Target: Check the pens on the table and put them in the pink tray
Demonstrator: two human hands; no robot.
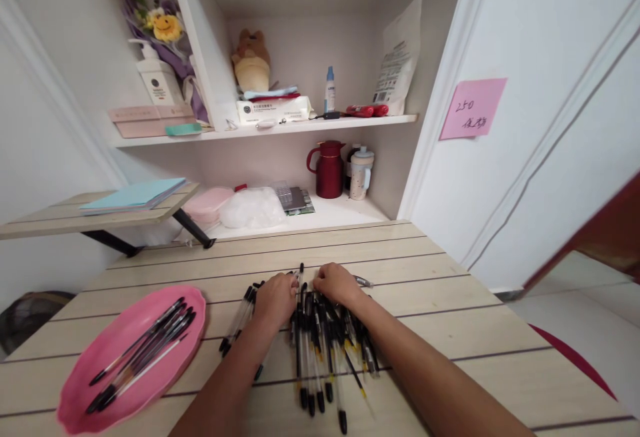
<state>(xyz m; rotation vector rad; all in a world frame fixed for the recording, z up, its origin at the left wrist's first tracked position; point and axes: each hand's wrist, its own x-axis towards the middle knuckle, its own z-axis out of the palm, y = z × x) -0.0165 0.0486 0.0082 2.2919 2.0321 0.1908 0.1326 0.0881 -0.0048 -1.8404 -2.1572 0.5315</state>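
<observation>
My fingers (289, 281) on both hands curl down onto the heap of black-capped clear plastic pens (320, 337) mid-worktop, left hand (275, 300) and right hand (337, 283) nearly touching; whether either grips a pen I cannot tell. At eight o'clock, the pink oval plastic tray (90, 383) holds more pens.

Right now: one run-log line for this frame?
left hand: on pen pile | right hand: on pen pile | pink tray: holds several pens | surface: wooden table
</observation>
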